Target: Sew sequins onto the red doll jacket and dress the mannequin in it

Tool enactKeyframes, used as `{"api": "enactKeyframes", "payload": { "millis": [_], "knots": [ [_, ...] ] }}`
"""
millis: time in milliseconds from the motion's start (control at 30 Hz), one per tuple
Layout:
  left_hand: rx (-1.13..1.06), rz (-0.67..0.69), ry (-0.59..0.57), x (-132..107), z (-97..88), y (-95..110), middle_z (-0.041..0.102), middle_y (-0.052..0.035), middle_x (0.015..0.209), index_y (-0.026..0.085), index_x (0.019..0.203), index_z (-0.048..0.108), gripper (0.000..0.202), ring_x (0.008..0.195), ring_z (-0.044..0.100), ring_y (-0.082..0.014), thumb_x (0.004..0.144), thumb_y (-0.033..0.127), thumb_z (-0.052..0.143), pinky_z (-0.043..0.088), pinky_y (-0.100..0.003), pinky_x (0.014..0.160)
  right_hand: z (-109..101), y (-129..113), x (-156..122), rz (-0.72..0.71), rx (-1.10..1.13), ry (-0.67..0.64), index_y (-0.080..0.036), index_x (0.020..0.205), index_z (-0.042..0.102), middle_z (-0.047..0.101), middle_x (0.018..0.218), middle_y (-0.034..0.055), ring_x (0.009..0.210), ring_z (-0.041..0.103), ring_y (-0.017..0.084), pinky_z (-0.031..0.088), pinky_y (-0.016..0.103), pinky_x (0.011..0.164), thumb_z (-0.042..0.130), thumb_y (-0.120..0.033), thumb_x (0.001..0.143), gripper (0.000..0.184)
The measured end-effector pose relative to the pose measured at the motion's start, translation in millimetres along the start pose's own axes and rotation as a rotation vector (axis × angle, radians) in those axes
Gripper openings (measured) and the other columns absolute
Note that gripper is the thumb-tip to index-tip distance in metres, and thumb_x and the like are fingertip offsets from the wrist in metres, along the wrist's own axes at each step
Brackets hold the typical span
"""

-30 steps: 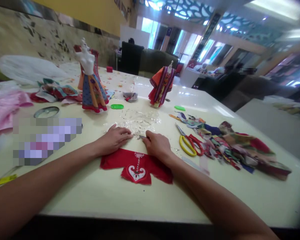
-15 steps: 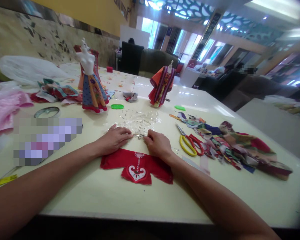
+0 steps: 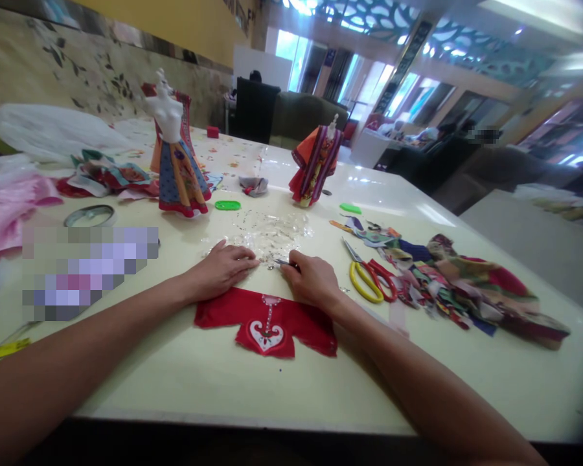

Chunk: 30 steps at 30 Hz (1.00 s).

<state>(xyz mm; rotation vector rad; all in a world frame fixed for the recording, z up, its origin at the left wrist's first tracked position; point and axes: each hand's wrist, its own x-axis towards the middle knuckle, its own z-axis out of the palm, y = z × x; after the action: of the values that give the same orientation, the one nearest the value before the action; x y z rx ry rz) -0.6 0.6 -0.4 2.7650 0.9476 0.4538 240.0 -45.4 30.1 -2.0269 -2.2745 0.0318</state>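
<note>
My left hand (image 3: 226,266) lies on the table with fingers stretched out, its fingertips beside loose sparkly bits that look like rhinestones (image 3: 265,239) on clear plastic. My right hand (image 3: 311,278) is closed around slim dark tweezers (image 3: 282,262), whose tips point left toward the bits; most of the tool is hidden in the fist. Just below both hands a small red garment piece (image 3: 223,309) lies flat. It bears a white heart-shaped motif (image 3: 267,336) and a line of white dots up to the neck.
Scissors with yellow and red handles (image 3: 366,281) lie right of my right hand, before a heap of fabric scraps (image 3: 432,275). Dressed mini mannequins (image 3: 170,120) (image 3: 315,165) stand farther back. Green trays (image 3: 228,205) (image 3: 350,208) and a tape roll (image 3: 90,215) lie about.
My right hand has shifted slightly right, and more of the tweezers shows. My left hand and the red garment piece stay nearly where they were.
</note>
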Motion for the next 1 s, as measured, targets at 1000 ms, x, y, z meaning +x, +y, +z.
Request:
{"api": "enactKeyframes", "payload": {
  "millis": [1000],
  "knots": [
    [-0.023,-0.009,-0.004,0.3,0.1,1.6,0.059,-0.0073,0.132,0.028,0.125,0.06,0.034,0.12,0.054,-0.026,0.099,0.03,0.039,0.021,-0.06,0.109,1.9,-4.5,0.8,-0.087,-0.106,-0.037,-0.025,0.099,0.059,0.07,0.086,0.0037,0.074,0.059,0.018,0.022,0.03,0.057,0.043,-0.045,0.095,0.026]
  ]
}}
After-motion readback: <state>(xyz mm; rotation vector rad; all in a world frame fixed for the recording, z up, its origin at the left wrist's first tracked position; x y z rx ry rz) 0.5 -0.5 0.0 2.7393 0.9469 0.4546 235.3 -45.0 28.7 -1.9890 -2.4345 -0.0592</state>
